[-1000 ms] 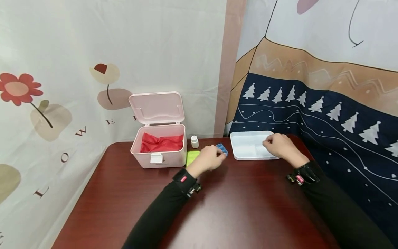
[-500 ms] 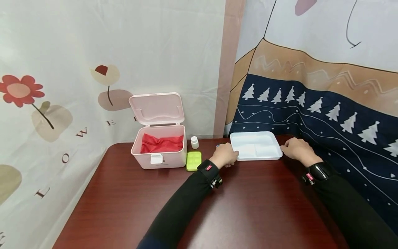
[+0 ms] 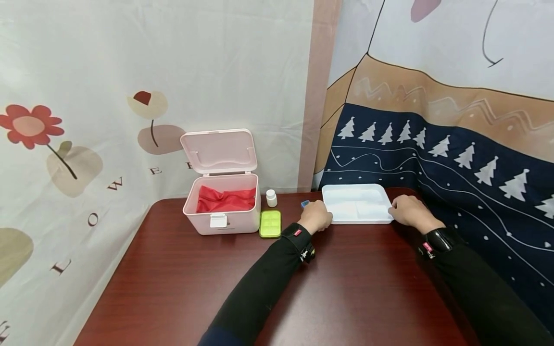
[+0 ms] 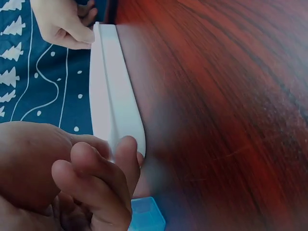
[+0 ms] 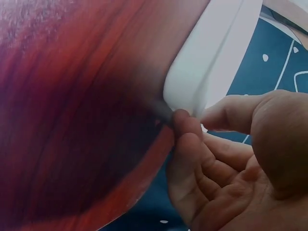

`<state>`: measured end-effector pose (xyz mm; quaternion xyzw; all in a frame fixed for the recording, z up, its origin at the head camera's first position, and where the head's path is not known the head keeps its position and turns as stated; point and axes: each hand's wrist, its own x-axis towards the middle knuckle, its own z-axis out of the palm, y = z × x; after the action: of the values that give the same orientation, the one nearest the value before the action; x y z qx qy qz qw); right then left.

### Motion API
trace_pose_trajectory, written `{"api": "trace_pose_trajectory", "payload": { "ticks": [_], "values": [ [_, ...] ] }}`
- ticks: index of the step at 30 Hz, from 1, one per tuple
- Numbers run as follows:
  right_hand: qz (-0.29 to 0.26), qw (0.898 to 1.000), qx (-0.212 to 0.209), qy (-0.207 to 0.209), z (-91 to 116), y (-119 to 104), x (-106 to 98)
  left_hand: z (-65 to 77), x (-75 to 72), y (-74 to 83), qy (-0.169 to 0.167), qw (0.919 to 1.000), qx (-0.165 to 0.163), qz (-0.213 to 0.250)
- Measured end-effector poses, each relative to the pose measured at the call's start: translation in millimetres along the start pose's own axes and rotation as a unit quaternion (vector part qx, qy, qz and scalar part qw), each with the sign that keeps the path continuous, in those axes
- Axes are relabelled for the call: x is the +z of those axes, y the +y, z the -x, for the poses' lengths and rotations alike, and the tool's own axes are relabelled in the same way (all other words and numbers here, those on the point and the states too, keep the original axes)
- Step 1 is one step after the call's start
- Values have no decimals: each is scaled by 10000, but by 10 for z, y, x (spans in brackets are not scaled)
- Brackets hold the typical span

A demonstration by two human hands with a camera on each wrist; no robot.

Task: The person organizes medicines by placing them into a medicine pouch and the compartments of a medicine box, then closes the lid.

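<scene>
A shallow white divided tray [image 3: 342, 206] lies near the table's back edge. My left hand [image 3: 316, 216] pinches its left front corner. At the opposite corner, my right hand [image 3: 410, 212] has the rim between thumb and fingers. The right wrist view shows that thumb [image 5: 231, 113] over the rim of the white tray [image 5: 192, 72], with the fingertips at its underside. In the left wrist view, thumb and fingers meet at the tray's end. A small blue compartment box [image 3: 305, 203] sits just behind my left hand, mostly hidden by it.
Left of the hands stands a pink box [image 3: 235, 223] with its lid [image 3: 222, 151] raised and red cloth [image 3: 227, 199] inside. Next to it are a green compartment box [image 3: 270, 224] and a white bottle [image 3: 271, 198]. A patterned curtain hangs behind the dark red table [image 3: 346, 283].
My left hand has moved right, from beside the blue box to the tray's left corner. My right hand has gone from above the tray to its right corner. The green box is now uncovered.
</scene>
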<state>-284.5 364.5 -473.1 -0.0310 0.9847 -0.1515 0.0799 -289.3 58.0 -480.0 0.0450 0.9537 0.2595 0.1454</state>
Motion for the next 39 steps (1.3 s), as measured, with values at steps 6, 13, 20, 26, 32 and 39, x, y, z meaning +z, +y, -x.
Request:
{"api": "trace_pose_trajectory", "payload": {
  "ticks": [6, 13, 20, 26, 32, 39],
  "values": [
    [-323, 9995, 27, -11, 82, 26, -44, 100, -102, 15, 38, 9990, 332, -294],
    [-1161, 9919, -155, -481, 281, -98, -134, 376, -370, -200, -283, 9955, 680, -593],
    [-1367, 9861, -569, -756, 545, -442, -67, 794, -498, -580, -152, 9889, 1044, -1044],
    [-1565, 9788, -774, -1071, 724, -737, 136, 1201, -517, -975, 62, 9884, 1283, -804],
    [-1736, 9707, -912, -1390, 817, -949, 335, 1425, -500, -1276, 150, 9908, 1145, -702],
    [-1681, 9681, -939, -1606, 937, -1015, 473, 1591, -391, -1443, 29, 9898, 1218, -739]
  ]
}}
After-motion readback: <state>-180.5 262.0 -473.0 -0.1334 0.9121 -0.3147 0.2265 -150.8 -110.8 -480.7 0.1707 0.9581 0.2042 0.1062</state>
